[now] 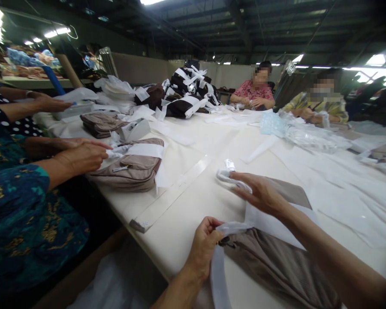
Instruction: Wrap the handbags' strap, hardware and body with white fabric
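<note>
Seems to be at a wrapping stage, winding white material about the fittings of a brown-grey bag (276, 264), lying on the table (193, 206) between four and five o'clock from mid-view. Pinches, at six o'clock, a pale translucent strip (218, 277) between thumb and fingers of the left hand (204, 246), right beside a dark fitting (227, 241) at the bag's edge. Reaches out at four o'clock with the right hand (260, 191), fingers extended over a white-wrapped loop (223, 175); cannot tell that grip's state, closed on the loop or only resting against it. Likely calls next for keeping the left grip firm and drawing the strip snug without tearing. Note soft, finely lined cloth, slumping into creases near the fitting, and a smooth white sheet (263, 223) laid across the bag. See crumpled, shiny film (229, 164) just beyond the loop. Spot a similar bag (131, 169), plump, round-cornered and banded in white, at nine o'clock, beside a co-worker's hand (85, 157); at twelve, a loose heap (188, 88) of black, brown and white bundles.
</note>
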